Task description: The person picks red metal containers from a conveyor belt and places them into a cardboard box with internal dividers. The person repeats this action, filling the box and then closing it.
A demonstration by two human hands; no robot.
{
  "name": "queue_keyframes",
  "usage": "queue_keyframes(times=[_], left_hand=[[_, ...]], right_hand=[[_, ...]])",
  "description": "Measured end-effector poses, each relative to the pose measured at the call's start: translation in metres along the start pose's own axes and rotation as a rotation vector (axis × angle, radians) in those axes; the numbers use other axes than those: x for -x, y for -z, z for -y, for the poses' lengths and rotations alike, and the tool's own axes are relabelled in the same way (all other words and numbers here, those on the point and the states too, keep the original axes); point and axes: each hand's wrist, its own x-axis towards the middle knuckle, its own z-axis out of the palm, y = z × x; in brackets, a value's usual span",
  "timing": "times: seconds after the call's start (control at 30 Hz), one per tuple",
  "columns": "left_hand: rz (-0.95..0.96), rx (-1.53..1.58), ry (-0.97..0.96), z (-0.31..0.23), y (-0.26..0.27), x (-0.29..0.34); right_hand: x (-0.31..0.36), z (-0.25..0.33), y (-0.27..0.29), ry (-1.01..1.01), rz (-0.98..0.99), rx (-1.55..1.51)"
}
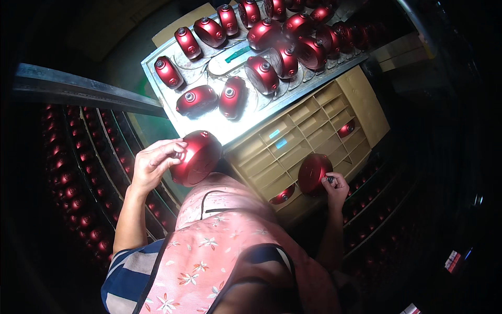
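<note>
Apparently one red housing [200, 157] per hand [151, 165]

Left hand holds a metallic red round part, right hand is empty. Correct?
The right hand isn't empty: the head view shows it holding a second red round part. The left hand does hold a metallic red round part.

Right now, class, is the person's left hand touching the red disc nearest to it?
Touching. The head view shows the left hand with thumb and fingertips closed at the left edge of the red disc, no gap visible.
</note>
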Motion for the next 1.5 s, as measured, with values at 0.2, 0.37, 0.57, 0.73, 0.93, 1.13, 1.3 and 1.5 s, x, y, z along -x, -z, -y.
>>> queue_keyframes(times=[0.2,0.37,0.57,0.73,0.93,1.13,1.3,1.5], left_hand=[[-0.165,-0.035,-0.444,-0.018,0.061,-0.104],[-0.11,-0.112,-0.407,0.015,0.062,-0.199],[-0.05,-0.204,-0.269,0.092,0.028,-0.264],[-0.035,-0.106,-0.141,0.139,0.003,-0.309],[-0.018,-0.252,-0.078,0.15,-0.01,-0.283],[-0.029,-0.265,-0.019,0.117,-0.009,-0.277],[-0.125,0.203,-0.105,0.056,-0.045,-0.248],[0.75,0.143,-0.287,-0.02,-0.159,-0.17]], right_hand=[[0.02,0.013,-0.033,-0.017,0.008,0.009],[0.042,0.025,-0.03,0.069,-0.011,0.079],[0.046,0.035,-0.03,0.152,-0.087,0.148],[0.016,0.04,-0.045,0.23,-0.175,0.403],[0.031,0.054,-0.056,-0.002,-0.197,0.396],[0.027,0.061,-0.061,-0.082,-0.128,0.342],[0.026,0.052,-0.056,-0.127,-0.173,0.323],[0.038,0.054,-0.058,0.124,-0.028,0.212]])
